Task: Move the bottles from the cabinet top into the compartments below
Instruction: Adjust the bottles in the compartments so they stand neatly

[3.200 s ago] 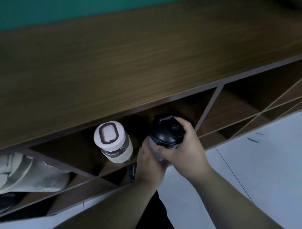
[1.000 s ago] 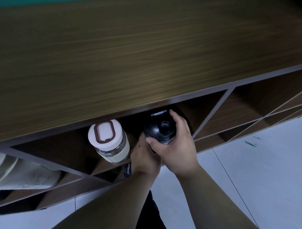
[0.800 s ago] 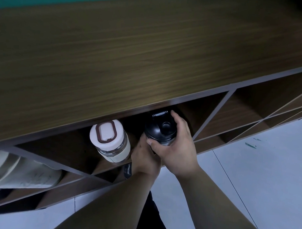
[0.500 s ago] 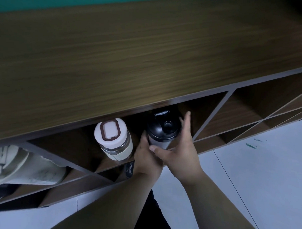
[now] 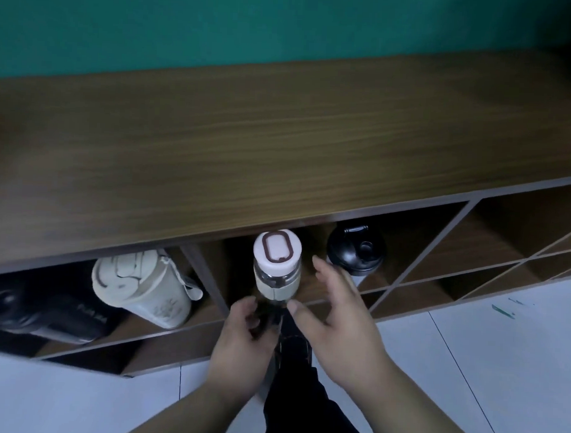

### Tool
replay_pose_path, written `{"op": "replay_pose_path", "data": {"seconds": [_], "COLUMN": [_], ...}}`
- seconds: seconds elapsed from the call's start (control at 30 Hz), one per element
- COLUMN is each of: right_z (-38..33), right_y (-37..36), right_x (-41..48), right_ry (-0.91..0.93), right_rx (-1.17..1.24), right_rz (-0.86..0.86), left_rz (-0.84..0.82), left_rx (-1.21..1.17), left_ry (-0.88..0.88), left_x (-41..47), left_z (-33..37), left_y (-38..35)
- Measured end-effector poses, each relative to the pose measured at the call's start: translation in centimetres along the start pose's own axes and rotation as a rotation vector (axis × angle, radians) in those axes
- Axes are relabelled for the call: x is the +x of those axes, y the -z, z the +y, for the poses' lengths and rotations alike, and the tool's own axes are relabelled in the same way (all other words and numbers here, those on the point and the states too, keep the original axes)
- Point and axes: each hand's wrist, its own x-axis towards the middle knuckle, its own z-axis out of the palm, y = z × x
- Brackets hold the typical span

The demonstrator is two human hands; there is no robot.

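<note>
— So, the fingers first: what are they doing?

— The left hand (image 5: 241,344) has its fingers (image 5: 246,315) curled loosely in toward the palm, with nothing between them. The right hand (image 5: 335,318) is spread, fingers apart, thumb (image 5: 295,309) pointing left. Neither hand grips anything.

— Are they touching a bottle?

— I cannot tell for sure. Both hands sit just in front of the shelf edge, under the white-capped bottle (image 5: 276,264). The right thumb tip is just beside that bottle's base, and the right fingertips reach up between it and the black-lidded bottle (image 5: 355,251).

— Where do those two stand?

— In the same compartment of the cabinet (image 5: 280,145), upright, the white-capped one on the left, the black-lidded one on the right, a gap between them. The black lid sits partly under the front edge of the top.

— And further out?

— In the next compartment to the left there is a cream bottle (image 5: 142,286) with a strap, leaning to the right, and beside it a dark bottle (image 5: 31,308) lying on its side. To the right, the compartments with slanted dividers show only wood. The part of the cabinet top in view is bare wood, with a teal wall (image 5: 252,24) behind. Below, a pale tiled floor (image 5: 499,369) and a dark trouser leg (image 5: 297,395) between the forearms.
</note>
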Motion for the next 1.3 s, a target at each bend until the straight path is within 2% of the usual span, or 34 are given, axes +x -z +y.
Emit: {"op": "replay_pose_path", "data": {"seconds": [0.13,0.33,0.53,0.8,0.93,1.07,1.2,1.3], "right_z": [-2.2,-2.7,-2.0,-1.6,-1.9,-2.6,-3.6,-5.9], "right_y": [-1.2,-2.8,-3.3,-3.4,-3.1,-2.4,-1.2,-1.5], "right_x": [3.1,6.1,6.8,6.5,6.4,5.1,1.0,-1.7], "right_ry": [-0.038,-0.063,-0.062,-0.062,-0.056,-0.071,-0.04,0.023], "right_rx": [-0.004,0.048,0.147,0.161,0.159,0.096,-0.142,-0.174], "right_rz": [0.008,0.005,-0.007,0.011,0.004,0.015,0.012,-0.099], "left_rz": [-0.099,-0.064,-0.079,-0.099,-0.099,-0.137,-0.36,-0.348], "left_rx": [-0.049,-0.032,0.037,-0.01,-0.017,-0.014,0.169,0.401], "left_ry": [-0.015,0.003,-0.083,-0.145,-0.143,-0.053,0.105,0.113], "left_x": [0.7,2.2,3.7,3.7,3.5,2.1,-2.1,-4.5], "left_z": [2.3,4.2,4.0,3.9,4.3,4.8,3.4,2.2], "left_y": [0.4,0.6,0.4,0.5,0.6,1.6,6.8,12.1]}}
